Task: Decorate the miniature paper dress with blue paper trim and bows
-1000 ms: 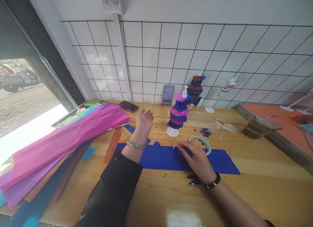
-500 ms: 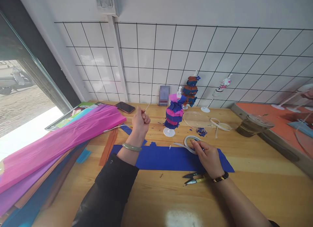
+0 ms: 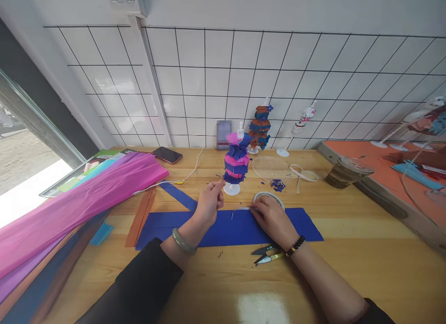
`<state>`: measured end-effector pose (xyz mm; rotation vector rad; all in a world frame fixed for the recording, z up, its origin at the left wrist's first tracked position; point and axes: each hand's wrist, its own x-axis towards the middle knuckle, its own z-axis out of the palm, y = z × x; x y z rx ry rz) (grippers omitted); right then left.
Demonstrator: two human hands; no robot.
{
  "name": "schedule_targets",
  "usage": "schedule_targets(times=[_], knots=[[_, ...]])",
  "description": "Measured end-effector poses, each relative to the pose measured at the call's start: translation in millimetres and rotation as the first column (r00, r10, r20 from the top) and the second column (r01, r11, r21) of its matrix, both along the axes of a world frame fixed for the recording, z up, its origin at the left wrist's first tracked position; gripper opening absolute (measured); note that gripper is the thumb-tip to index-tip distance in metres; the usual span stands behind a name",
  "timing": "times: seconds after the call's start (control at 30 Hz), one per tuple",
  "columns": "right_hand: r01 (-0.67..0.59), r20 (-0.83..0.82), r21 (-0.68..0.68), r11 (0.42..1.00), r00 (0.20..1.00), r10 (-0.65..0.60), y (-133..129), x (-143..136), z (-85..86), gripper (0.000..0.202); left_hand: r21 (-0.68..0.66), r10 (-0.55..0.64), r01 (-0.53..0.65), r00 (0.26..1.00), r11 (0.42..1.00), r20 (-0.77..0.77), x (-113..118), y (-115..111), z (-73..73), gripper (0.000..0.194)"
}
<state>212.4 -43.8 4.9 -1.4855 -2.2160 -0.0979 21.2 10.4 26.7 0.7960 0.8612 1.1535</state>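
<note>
- My left hand [image 3: 211,203] is hovering over the long, dark-blue, flat paper sheet [image 3: 226,231]; the thumb and forefinger are pressing together at the tips. I cannot tell whether they are pinching anything.
- My right hand [image 3: 275,217] is resting on the white, ring-shaped roll of tape [image 3: 266,193], fingers bending over its near side; I cannot tell whether they are gripping it.
- The roll is lying at the far edge of the blue sheet, its thin white loose end [image 3: 242,208] curling leftward.
- The small thread snips with a yellow handle [image 3: 275,257] are lying just beside my right wrist, blades apart.
- The pink-and-blue ruffled paper figure [image 3: 237,165] is standing on its round white base [image 3: 232,190], near my left fingertips.
- 2 narrower paper strips, 1 blue [image 3: 177,195] and 1 brown [image 3: 140,219], are lying at left.
</note>
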Motion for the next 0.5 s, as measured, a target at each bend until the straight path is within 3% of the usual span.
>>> schedule_targets(times=[0.13,0.27,0.37,0.5], knots=[[-0.011,-0.031,0.003,1.000,0.999,0.011,-1.6,2.0,1.3,0.013,0.010,-0.109,0.116,0.960,0.993,-0.257,5.2,-7.0,2.4,0.025],[-0.033,-0.111,0.041,0.999,0.993,0.037,-3.4,6.3,0.5,0.013,-0.013,-0.211,0.236,0.842,0.972,-0.497,6.9,-12.8,1.2,0.028],[-0.042,-0.182,0.060,0.997,0.982,0.052,-4.4,8.6,-0.4,0.014,-0.109,-0.385,0.382,0.790,0.918,-0.477,6.4,-17.0,-1.0,0.035],[-0.050,-0.249,0.068,0.996,0.966,0.065,-4.4,8.5,-0.9,0.014,-0.194,-0.551,0.516,0.789,0.834,-0.270,5.5,-21.0,-4.0,0.048]])
